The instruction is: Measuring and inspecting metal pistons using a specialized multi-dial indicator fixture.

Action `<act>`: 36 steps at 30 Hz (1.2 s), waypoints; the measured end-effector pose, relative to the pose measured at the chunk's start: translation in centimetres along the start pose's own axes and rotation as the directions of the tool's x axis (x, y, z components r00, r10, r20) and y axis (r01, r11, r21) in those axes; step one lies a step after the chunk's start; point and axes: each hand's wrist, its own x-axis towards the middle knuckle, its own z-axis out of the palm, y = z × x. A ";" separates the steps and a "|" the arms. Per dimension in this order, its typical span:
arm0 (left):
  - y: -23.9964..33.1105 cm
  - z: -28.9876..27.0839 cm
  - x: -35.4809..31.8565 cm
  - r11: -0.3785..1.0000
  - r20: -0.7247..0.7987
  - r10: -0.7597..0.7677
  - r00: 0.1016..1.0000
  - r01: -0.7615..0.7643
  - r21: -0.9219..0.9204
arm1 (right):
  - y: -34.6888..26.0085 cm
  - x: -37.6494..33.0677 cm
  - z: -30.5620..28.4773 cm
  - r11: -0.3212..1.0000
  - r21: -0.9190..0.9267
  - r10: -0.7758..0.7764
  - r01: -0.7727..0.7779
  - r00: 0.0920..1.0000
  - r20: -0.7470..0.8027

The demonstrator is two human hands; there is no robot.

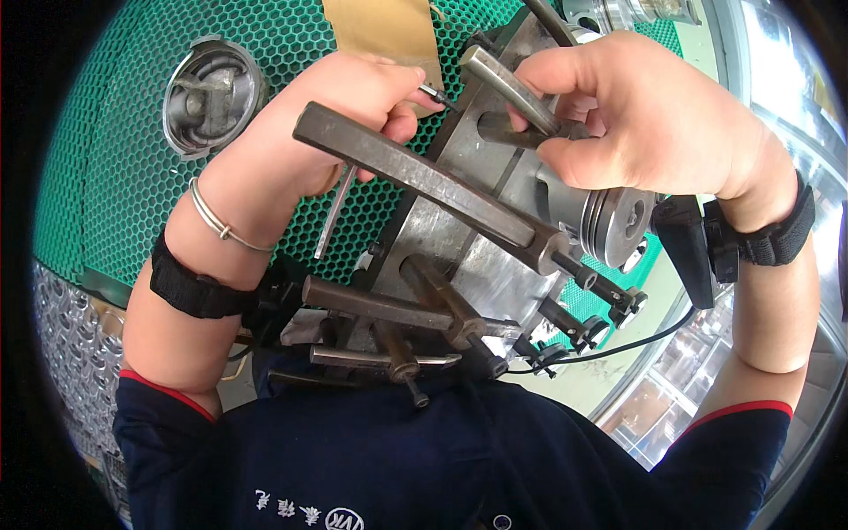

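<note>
My left hand (362, 110) is closed around a slim metal tool (334, 216), whose shaft comes out below the fist. A small dark-tipped metal end (437, 95) shows by its fingertips, close to the steel fixture (481, 274); I cannot tell if it belongs to the same tool. My right hand (632, 124) curls its fingers and thumb around a steel clamp handle (512, 88) at the fixture's far side. Just below that hand, a ringed piston (614, 225) sits against the fixture. A long steel lever (424, 181) crosses between my hands.
Another piston (216, 99) lies on the green honeycomb mat (291, 203) at the left. Brown cardboard (389, 31) is at the back. More levers (380, 305) and small dial gauges (627, 307) line the fixture's near side. A black cable (609, 353) runs to the right.
</note>
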 end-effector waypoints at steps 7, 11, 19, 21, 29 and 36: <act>-5.3 -0.8 1.8 0.243 0.084 0.872 0.482 -0.576 0.781 | 0.1 0.1 0.1 0.999 -0.023 -0.045 0.045 0.999 -0.015; -5.3 0.0 -0.5 0.412 -0.044 0.690 0.722 -0.343 0.844 | 0.5 -0.2 0.1 1.000 0.003 0.021 -0.021 1.000 -0.003; -6.4 -1.5 0.1 0.115 0.080 0.829 0.554 -0.308 0.944 | 2.3 -6.4 1.1 1.000 0.022 0.013 -0.006 0.952 -0.305; -6.7 -1.4 0.4 0.112 0.090 0.860 0.502 -0.359 0.927 | 3.4 -9.1 3.0 0.995 -0.022 0.075 -0.094 0.894 -0.442; -6.9 -1.3 1.0 0.108 0.095 0.883 0.460 -0.395 0.912 | 4.8 -9.1 10.0 0.965 -0.121 0.119 -0.234 0.796 -0.594; -6.9 -1.3 0.9 0.093 0.100 0.893 0.439 -0.396 0.913 | 5.0 -8.5 9.9 0.962 -0.126 0.113 -0.242 0.774 -0.623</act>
